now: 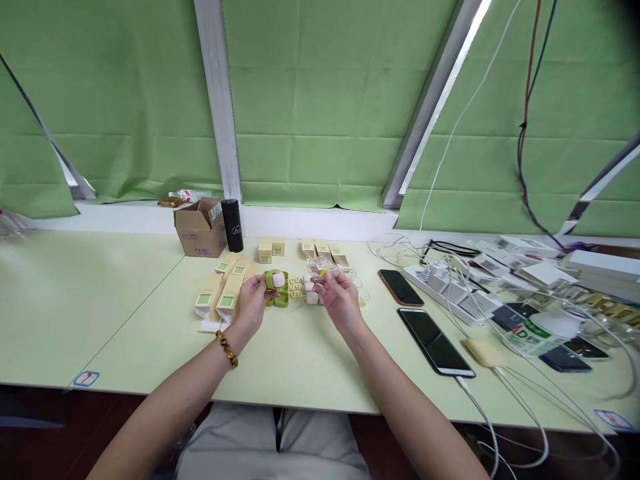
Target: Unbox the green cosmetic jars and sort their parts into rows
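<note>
My left hand (253,298) is closed on a small green case (271,281) with a pale pink, rounded square piece (278,280) in it. Just beneath, a green open tray (281,299) sits on the table. My right hand (339,298) is raised to the right, thumb and fingers pinched on something small and clear with a bit of yellow, too small to name. Between the hands lie several small yellow pieces (295,288) in rows. More pale rounded pieces (311,296) rest beside them, partly hidden by my right hand. Clear plastic (323,265) lies behind that hand.
Cream boxes with green labels (227,299) stand left of my left hand; more cream boxes (321,249) are behind. Farther back are a cardboard box (201,230) and black bottle (232,225). Phones (436,341), a power strip (450,293) and tangled cables crowd the right side.
</note>
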`<act>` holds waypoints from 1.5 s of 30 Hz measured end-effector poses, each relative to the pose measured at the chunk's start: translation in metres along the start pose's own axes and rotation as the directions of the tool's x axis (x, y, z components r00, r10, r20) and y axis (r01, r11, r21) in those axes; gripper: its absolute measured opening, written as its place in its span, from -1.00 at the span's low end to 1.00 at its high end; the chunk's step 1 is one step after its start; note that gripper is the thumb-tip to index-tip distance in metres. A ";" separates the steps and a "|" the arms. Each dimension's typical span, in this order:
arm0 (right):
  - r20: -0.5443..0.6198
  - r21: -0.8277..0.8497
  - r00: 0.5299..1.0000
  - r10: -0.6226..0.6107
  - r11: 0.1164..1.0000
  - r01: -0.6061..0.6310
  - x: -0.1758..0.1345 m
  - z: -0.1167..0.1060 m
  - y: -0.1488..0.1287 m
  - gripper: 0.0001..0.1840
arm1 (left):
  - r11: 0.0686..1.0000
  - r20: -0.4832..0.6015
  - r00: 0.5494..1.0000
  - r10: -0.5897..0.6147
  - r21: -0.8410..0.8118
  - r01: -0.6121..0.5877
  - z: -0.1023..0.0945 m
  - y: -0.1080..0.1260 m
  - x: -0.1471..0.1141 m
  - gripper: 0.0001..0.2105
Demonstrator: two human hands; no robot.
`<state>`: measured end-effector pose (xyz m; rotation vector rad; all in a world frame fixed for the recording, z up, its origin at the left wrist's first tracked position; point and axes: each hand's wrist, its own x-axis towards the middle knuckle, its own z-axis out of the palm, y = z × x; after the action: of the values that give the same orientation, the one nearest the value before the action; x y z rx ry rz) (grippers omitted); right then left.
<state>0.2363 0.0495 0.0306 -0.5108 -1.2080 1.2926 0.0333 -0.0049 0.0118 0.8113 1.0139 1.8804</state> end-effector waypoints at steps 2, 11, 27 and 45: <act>-0.074 -0.154 0.991 -0.113 0.983 0.101 0.001 -0.008 -0.015 -0.64 | 1.000 0.004 1.000 -0.001 -0.002 0.001 0.000 0.000 0.000 -0.63; 0.290 -0.875 0.931 -0.223 0.332 0.352 -0.031 -0.082 -0.071 -0.75 | 1.000 -0.004 1.000 0.013 0.016 -0.013 0.000 -0.003 0.004 -0.62; 0.165 -0.980 0.986 -0.035 0.106 0.168 -0.046 -0.137 -0.031 -0.79 | 0.999 -0.020 0.999 0.030 0.046 -0.029 0.000 -0.002 0.004 -0.60; 0.316 -0.754 0.941 -0.119 0.571 0.325 -0.023 0.006 -0.017 -0.61 | 0.994 0.148 0.987 -0.061 -0.077 0.073 0.005 -0.002 -0.004 -0.69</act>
<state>0.2429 0.0215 0.0385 -0.8254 -1.9980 0.5143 0.0398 -0.0066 0.0116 0.8425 0.8574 1.7671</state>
